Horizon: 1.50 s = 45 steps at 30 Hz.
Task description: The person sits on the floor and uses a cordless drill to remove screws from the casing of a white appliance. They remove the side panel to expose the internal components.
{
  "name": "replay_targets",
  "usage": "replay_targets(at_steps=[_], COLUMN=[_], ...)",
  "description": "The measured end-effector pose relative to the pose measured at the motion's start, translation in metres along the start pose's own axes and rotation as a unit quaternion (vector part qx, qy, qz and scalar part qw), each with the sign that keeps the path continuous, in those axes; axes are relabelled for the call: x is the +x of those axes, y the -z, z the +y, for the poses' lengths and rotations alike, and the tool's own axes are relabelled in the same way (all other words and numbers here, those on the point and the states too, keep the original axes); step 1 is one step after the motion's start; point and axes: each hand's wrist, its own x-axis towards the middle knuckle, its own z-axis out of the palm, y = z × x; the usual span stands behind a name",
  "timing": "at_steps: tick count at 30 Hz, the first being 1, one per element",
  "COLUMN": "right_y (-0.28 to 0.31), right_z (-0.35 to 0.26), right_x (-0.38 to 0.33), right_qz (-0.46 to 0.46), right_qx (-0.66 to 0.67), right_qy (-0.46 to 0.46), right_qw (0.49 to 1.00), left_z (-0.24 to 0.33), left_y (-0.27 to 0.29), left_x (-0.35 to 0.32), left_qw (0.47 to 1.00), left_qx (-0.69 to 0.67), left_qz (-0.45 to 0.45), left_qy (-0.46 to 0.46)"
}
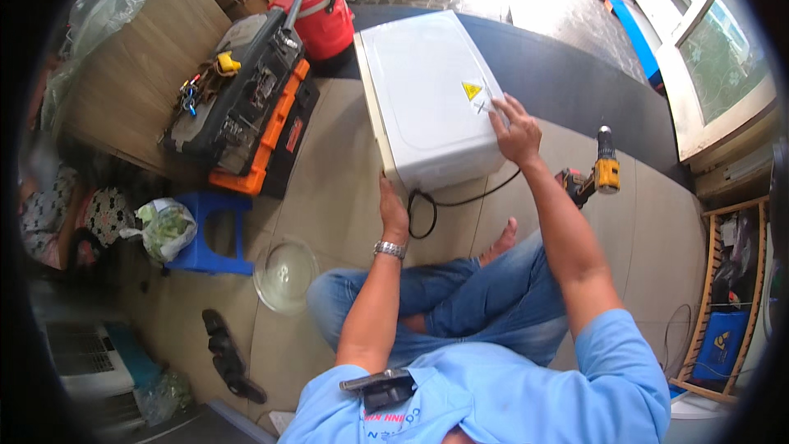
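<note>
A white microwave oven (427, 74) stands on the tiled floor in front of my crossed legs, its large pale casing panel facing up at me. On that panel, near the right edge, is a yellow warning triangle sticker (472, 91). My left hand (394, 212) grips the oven's near left corner, its fingertips partly hidden along the side. With fingers apart, my right hand (518, 130) rests on the right edge beside the sticker. A black power cord (424, 218) loops from the oven's near side. The round glass turntable plate (285, 275) lies left of my knee.
A yellow and black cordless drill (606, 171) stands on the right. Left are an orange and black toolbox (261, 148), a red jug (322, 29) and a blue stool (220, 230) beside a bag of greens (167, 228). Dark sandals (226, 353) and a wooden rack (708, 296) flank me.
</note>
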Motion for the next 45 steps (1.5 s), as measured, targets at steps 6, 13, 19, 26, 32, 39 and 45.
replay_targets(at_steps=[6, 13, 19, 26, 32, 39, 45], right_y=[0.007, 0.019, 0.066, 0.089, 0.084, 0.129, 0.200], right_z=[0.006, 0.010, 0.008, -0.025, -0.055, -0.060, -0.074], right_x=[0.003, -0.035, -0.071, -0.119, -0.189, -0.193, -0.070], right_qz=[-0.064, 0.049, 0.089, 0.085, -0.352, -0.399, -0.220], right_qx=[-0.015, -0.020, 0.067, 0.218, 0.611, 0.826, 0.853], right_qy=[-0.012, -0.081, -0.207, -0.101, -0.224, -0.176, -0.124], right_qw=[0.998, 0.995, 0.972, 0.967, 0.673, 0.359, 0.458], left_z=[-0.036, -0.011, 0.007, 0.144, 0.229, 0.247, 0.270], left_y=[-0.012, -0.015, -0.026, -0.041, -0.090, -0.151, -0.207], left_x=[-0.095, -0.130, -0.131, -0.164, -0.188, -0.183, -0.187], left_qw=[0.906, 0.789, 0.863, 0.992, 0.957, 0.922, 0.724], left_qx=[0.409, 0.585, 0.477, 0.028, -0.169, 0.214, 0.403], left_qz=[-0.105, -0.183, -0.161, -0.124, -0.233, -0.201, -0.143], left_qy=[-0.001, -0.035, -0.040, 0.006, 0.047, -0.252, -0.540])
